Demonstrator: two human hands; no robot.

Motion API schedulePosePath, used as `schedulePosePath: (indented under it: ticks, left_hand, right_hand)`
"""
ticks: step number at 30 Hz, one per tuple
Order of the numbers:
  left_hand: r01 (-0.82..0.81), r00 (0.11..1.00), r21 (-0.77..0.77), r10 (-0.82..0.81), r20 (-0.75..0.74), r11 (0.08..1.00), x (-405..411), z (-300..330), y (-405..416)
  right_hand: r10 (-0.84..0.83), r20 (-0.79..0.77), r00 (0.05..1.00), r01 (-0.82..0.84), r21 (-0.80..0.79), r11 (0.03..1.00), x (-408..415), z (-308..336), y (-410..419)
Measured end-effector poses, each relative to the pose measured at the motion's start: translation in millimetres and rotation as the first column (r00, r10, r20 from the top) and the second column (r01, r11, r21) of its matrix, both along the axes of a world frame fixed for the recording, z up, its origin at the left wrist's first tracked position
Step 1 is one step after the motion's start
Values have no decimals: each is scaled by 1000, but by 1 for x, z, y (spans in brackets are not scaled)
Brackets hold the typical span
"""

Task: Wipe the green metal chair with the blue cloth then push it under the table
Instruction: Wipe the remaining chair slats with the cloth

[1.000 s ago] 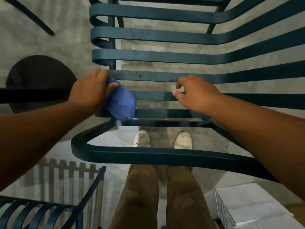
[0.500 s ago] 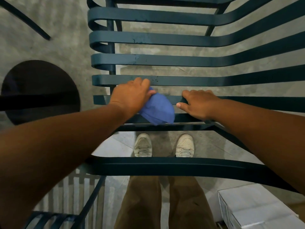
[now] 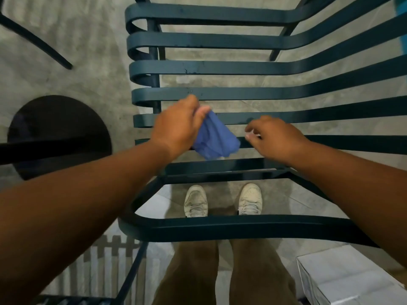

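I look straight down on the green metal chair [image 3: 231,69], whose wide flat slats run left to right across the view. My left hand [image 3: 178,126] grips the bunched blue cloth [image 3: 214,137] over the slats near the seat's back. The cloth hangs down to the right of that hand. My right hand [image 3: 273,137] hovers just right of the cloth with its fingers loosely curled, holding nothing. The curved back rail [image 3: 220,227] of the chair crosses below both arms, above my shoes.
A round black table base [image 3: 59,137] sits on the concrete floor at the left, with a dark bar across it. A second slatted chair [image 3: 130,280] shows at the bottom left. A white box [image 3: 343,280] stands at the bottom right.
My left hand has carried the cloth rightward from the seat's left edge toward its middle, then lifted it a little. My right hand has come off the slat it rested on.
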State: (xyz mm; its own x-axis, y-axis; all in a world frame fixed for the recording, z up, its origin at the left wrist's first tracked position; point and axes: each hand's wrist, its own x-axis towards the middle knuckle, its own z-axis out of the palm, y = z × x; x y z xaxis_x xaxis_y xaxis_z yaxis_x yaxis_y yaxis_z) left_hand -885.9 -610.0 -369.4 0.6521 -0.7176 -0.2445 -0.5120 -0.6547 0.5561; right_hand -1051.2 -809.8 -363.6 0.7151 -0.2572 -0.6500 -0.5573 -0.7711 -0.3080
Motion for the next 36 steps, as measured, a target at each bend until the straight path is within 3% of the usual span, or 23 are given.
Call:
schedulePosePath:
  ticks: [2,4,8,10,14,22,24,30,36]
  left_hand:
    - [-134,991,-59,134,-6,989,21,6,13]
    - [-142,988,-24,143,54,990,32,4,25]
    - [8,944,335,-117,308,942,18,-16,29]
    - [-23,900,438,-172,401,899,10,-20,26]
    - [-42,920,439,-137,368,898,3,-25,24]
    - [327,851,343,-432,298,881,-2,-46,-19]
    - [327,853,349,-434,292,878,5,-45,-13]
    - [123,923,393,-251,291,911,35,-33,48]
    - [323,860,323,-418,293,890,0,-37,-22]
  right_hand:
    - [-54,221,974,66,-46,997,2,10,-5]
    - [-30,296,955,74,-138,988,7,9,-10]
    - [24,68,997,-14,-145,989,21,-19,-17]
    - [59,12,998,-58,-109,992,21,-33,-17]
    - [56,21,998,-53,-112,992,19,-46,-16]
    - [86,63,994,-79,-111,991,14,-51,-18]
    - [86,65,994,-79,-110,991,14,-51,-18]
    - [89,52,995,-82,-115,990,14,-50,-19]
    - [12,86,996,-8,-51,999,19,-40,-16]
